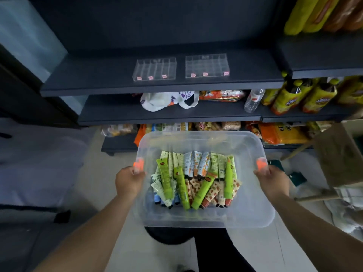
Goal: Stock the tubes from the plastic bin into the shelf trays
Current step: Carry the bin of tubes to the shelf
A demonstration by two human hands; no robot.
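Below the dark shelf unit, a clear plastic bin (204,142) is carried in the air between both hands, above the pale floor (110,165). Left hand (128,181) grasps the bin's left rim, fingers curled over the edge by the orange latch (139,163). Right hand (274,180) grasps the right rim the same way, by the other orange latch (261,163). So each grip is clenched on the bin.

Tubes (196,181) lie in a loose heap on the bin floor: bright green ones on top, white-and-orange ones toward the far side, spotted orange ones nearer, caps mostly pointing toward the person.

Two clear divided trays sit side by side on the upper shelf (98,83), well apart from the bin: left tray (155,69), right tray (207,65). Both carry small pink labels along their front edges. No tubes in either.

Lower shelves hold snack packets, a white bag (163,101) and a water bottle (253,100).
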